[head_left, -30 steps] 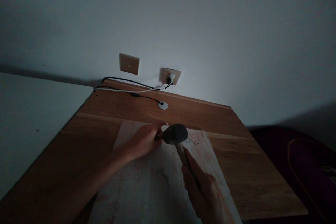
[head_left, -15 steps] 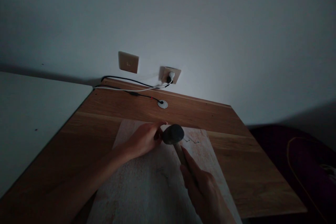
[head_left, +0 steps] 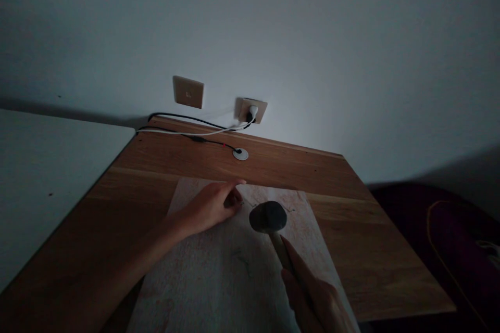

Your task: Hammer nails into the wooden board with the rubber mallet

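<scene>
While the right hand (head_left: 312, 296) grips a black, barrel-headed mallet (head_left: 267, 217), bent grey wire (head_left: 290, 210) lies at its two o'clock; left hand (head_left: 211, 208) narrowed, contents unclear.

Setting appears domestic, a room in a home. Noted: wood-grain bench (head_left: 375, 250) against a plain painted wall (head_left: 304, 52); wall socket (head_left: 260, 110) with plugs fitted; blank-looking second plate (head_left: 188, 92); purple fabric (head_left: 414, 218) with yellowish trim at right.
</scene>
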`<state>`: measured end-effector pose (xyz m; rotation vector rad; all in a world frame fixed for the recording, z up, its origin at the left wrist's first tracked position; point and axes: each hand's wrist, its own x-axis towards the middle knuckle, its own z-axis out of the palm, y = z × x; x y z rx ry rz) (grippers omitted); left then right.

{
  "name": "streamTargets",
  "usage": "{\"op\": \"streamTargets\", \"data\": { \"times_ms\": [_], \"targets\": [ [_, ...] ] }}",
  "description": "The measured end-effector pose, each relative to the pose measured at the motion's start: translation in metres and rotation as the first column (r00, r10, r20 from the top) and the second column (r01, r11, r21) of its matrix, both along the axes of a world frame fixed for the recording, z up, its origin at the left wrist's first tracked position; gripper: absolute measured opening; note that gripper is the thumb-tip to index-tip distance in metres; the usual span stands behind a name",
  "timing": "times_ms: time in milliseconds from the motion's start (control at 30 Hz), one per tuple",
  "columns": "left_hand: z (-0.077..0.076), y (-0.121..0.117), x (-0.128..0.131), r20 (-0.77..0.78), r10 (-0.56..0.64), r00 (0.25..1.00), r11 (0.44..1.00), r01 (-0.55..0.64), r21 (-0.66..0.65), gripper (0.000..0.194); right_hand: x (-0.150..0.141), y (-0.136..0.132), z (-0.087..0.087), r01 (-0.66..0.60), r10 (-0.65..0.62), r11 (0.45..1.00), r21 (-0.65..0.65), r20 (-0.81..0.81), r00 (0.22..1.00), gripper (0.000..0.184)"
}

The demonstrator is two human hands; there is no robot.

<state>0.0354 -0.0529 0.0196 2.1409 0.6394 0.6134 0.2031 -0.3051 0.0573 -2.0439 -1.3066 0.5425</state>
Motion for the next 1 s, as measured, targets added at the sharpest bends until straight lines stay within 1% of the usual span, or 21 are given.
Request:
{"op": "streamTargets", "data": {
  "times_ms": [67, 167, 233, 267, 300, 367, 467, 533, 600, 667, 700, 733, 767, 800, 833, 867, 900, 933, 967, 1000],
  "targets": [
    [0.006, 0.001, -0.005, -0.018, 0.011, 1.000, 0.999, -0.010, 0.037, 0.056, 0.004, -0.012, -0.007, 0.019, -0.019, 1.000, 0.007, -0.021, 1.000, 0.056],
    [0.017, -0.006, -0.015, -0.043, 0.012, 0.999, 0.991, -0.006, 0.136, 0.042, 0.008, -0.023, -0.018, 0.033, -0.033, 0.999, 0.000, -0.035, 0.999, 0.054],
    [0.023, -0.017, -0.022, -0.069, -0.027, 0.997, 0.973, 0.042, 0.227, 0.034, 0.008, -0.026, -0.025, 0.030, -0.030, 1.000, 0.010, -0.032, 0.999, 0.052],
    [0.025, -0.025, -0.025, -0.094, -0.057, 0.994, 0.953, 0.083, 0.290, 0.031, 0.008, -0.026, -0.027, 0.030, -0.030, 0.999, 0.017, -0.023, 0.999, 0.052],
    [0.027, -0.033, -0.027, -0.129, -0.091, 0.987, 0.924, 0.132, 0.360, 0.028, 0.008, -0.027, -0.029, 0.032, -0.031, 0.999, 0.021, -0.013, 0.999, 0.051],
    [0.030, -0.048, -0.030, -0.214, -0.155, 0.965, 0.840, 0.242, 0.486, 0.023, 0.006, -0.026, -0.031, 0.037, -0.037, 0.999, 0.024, 0.000, 0.999, 0.051],
    [0.033, -0.066, -0.029, -0.315, -0.189, 0.930, 0.726, 0.348, 0.594, 0.019, 0.005, -0.025, -0.030, 0.030, -0.030, 0.999, 0.020, 0.002, 1.000, 0.052],
    [0.036, -0.075, -0.026, -0.353, -0.176, 0.919, 0.647, 0.378, 0.663, 0.020, 0.004, -0.024, -0.029, 0.034, -0.034, 0.999, 0.007, 0.005, 0.999, 0.053],
    [0.037, -0.082, -0.022, -0.357, -0.152, 0.922, 0.578, 0.375, 0.725, 0.019, 0.003, -0.023, -0.029, 0.052, -0.052, 0.999, -0.003, 0.007, 0.999, 0.052],
    [0.038, -0.084, -0.021, -0.331, -0.134, 0.934, 0.547, 0.348, 0.762, 0.018, 0.003, -0.022, -0.030, 0.060, -0.060, 0.998, 0.006, -0.001, 0.998, 0.053],
    [0.038, -0.083, -0.021, -0.318, -0.133, 0.939, 0.547, 0.337, 0.767, 0.018, 0.002, -0.022, -0.030, 0.058, -0.058, 0.998, 0.015, -0.011, 0.998, 0.053],
    [0.037, -0.080, -0.021, -0.308, -0.141, 0.941, 0.558, 0.332, 0.760, 0.019, 0.002, -0.022, -0.030, 0.055, -0.054, 0.998, 0.024, -0.026, 0.998, 0.054],
    [0.035, -0.074, -0.022, -0.293, -0.147, 0.945, 0.588, 0.322, 0.742, 0.021, 0.002, -0.022, -0.030, 0.055, -0.054, 0.998, 0.029, -0.038, 0.998, 0.054],
    [0.033, -0.066, -0.023, -0.260, -0.144, 0.955, 0.635, 0.291, 0.716, 0.024, 0.001, -0.022, -0.030, 0.056, -0.055, 0.998, 0.028, -0.044, 0.998, 0.054],
    [0.030, -0.056, -0.024, -0.224, -0.133, 0.966, 0.704, 0.251, 0.664, 0.027, 0.001, -0.022, -0.029, 0.057, -0.056, 0.998, 0.024, -0.042, 0.998, 0.054],
    [0.027, -0.046, -0.025, -0.157, -0.086, 0.984, 0.788, 0.163, 0.593, 0.028, 0.001, -0.022, -0.028, 0.055, -0.054, 0.998, 0.021, -0.037, 0.998, 0.053],
    [0.024, -0.035, -0.026, -0.073, -0.033, 0.997, 0.857, 0.065, 0.511, 0.028, 0.001, -0.022, -0.027, 0.048, -0.048, 0.999, 0.021, -0.030, 0.998, 0.053],
    [0.021, -0.024, -0.026, -0.020, 0.003, 1.000, 0.914, 0.005, 0.406, 0.027, 0.000, -0.022, -0.027, 0.043, -0.043, 0.999, 0.024, -0.022, 0.999, 0.054],
    [0.019, -0.016, -0.025, 0.025, 0.049, 0.998, 0.946, -0.055, 0.321, 0.025, 0.000, -0.022, -0.026, 0.041, -0.040, 0.999, 0.030, -0.015, 0.999, 0.054],
    [0.017, -0.010, -0.025, 0.055, 0.079, 0.995, 0.964, -0.091, 0.251, 0.024, 0.000, -0.022, -0.026, 0.040, -0.040, 0.998, 0.038, -0.013, 0.999, 0.055]
  ]
}}
